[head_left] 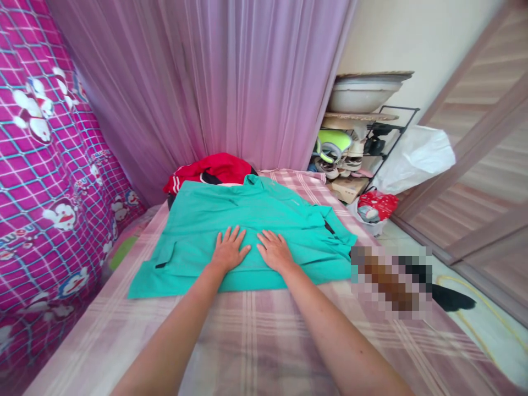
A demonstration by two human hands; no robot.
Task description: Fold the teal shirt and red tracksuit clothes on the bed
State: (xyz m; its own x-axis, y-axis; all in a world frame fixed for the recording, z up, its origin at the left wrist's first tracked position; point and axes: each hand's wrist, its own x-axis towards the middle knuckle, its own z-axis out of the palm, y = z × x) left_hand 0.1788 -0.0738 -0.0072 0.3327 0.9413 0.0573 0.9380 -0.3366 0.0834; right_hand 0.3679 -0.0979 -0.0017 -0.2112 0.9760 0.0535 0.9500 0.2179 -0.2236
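A teal shirt (198,225) lies spread flat on a bed covered with a pink plaid sheet (264,335). My left hand (229,250) rests palm down on the shirt's lower middle, fingers apart. Right beside it, my right hand (275,251) also lies flat on the shirt with fingers spread. Neither hand grips the cloth. A red garment with white stripes (214,168) is bunched at the far end of the bed, partly under the shirt's collar.
A mauve curtain (214,77) hangs behind the bed. A magenta cartoon-print cloth (45,181) covers the left side. At right stands a rack (363,143) with a basin and shoes, a white bag (416,157), a red bag (377,206), and a wooden door (487,165).
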